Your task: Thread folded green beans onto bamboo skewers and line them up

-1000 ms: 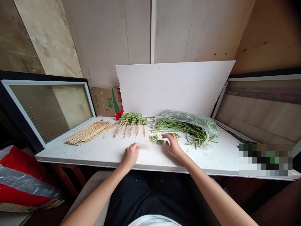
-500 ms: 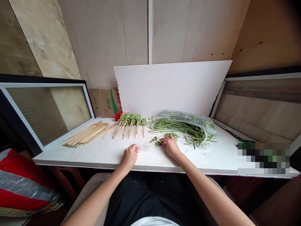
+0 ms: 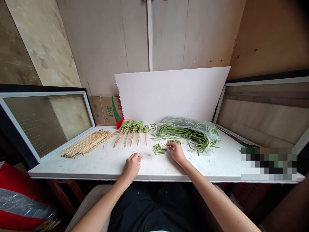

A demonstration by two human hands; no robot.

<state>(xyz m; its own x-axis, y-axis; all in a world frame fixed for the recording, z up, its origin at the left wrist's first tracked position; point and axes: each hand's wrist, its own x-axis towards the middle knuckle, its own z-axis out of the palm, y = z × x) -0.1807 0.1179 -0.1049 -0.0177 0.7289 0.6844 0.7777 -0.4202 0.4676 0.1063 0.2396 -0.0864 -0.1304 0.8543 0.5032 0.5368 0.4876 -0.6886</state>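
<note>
My left hand point(image 3: 132, 165) pinches the near end of a thin bamboo skewer point(image 3: 152, 150), which slants up to the right. At its far end, the fingers of my right hand point(image 3: 176, 152) are closed; what lies between them is too small to make out. Below the skewer, a row of short cut green bean pieces point(image 3: 158, 149) lies on the white tabletop point(image 3: 101, 166). More cut pieces point(image 3: 174, 141) are heaped just behind my right hand, partly hidden by it.
Plain skewers point(image 3: 88, 143) lie in a pile at left. Filled bean skewers point(image 3: 132, 126) are stacked at the back. Long green beans point(image 3: 178, 131) spill from a clear plastic bag point(image 3: 205, 127). A cardboard box point(image 3: 105, 109) and white board point(image 3: 172, 95) stand behind; framed panels point(image 3: 51, 120) flank the table.
My right hand's fingers have gone from reaching over the cut pieces to closing at the skewer's far end. My left hand keeps hold of the skewer. The view has shifted slightly.
</note>
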